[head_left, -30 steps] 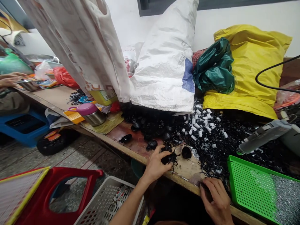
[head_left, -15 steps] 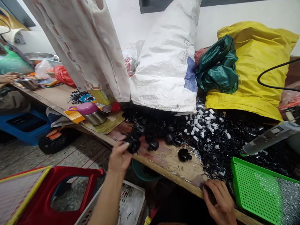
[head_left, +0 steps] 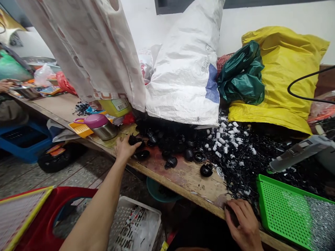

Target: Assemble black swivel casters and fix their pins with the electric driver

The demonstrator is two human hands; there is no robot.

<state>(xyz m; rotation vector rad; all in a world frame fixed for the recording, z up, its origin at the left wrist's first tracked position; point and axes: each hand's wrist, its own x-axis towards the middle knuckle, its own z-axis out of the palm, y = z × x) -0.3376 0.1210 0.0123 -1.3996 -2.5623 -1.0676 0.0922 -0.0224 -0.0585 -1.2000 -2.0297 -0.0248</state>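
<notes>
My left hand (head_left: pixel 125 147) reaches far left along the wooden bench (head_left: pixel 183 177), its fingers closed on a black plastic part (head_left: pixel 134 140) at the edge of a heap of black parts (head_left: pixel 167 139). Another black part (head_left: pixel 142 154) lies just right of that hand. My right hand (head_left: pixel 242 223) rests at the bench's near edge with fingers curled over something dark that I cannot make out. Two loose black round parts (head_left: pixel 206 169) (head_left: pixel 170 161) lie between the hands.
A white sack (head_left: pixel 185 69), a yellow bag (head_left: pixel 277 69) and a green bag (head_left: pixel 242 75) stand behind the heap. Small white pieces (head_left: pixel 225 137) are scattered there. A green perforated tray (head_left: pixel 285 212) sits right, a pink-lidded steel pot (head_left: pixel 101 125) left, a white basket (head_left: pixel 136 226) below.
My left hand carried a black part from the bench's middle leftward and now sits at the heap's left edge. My right hand stayed put.
</notes>
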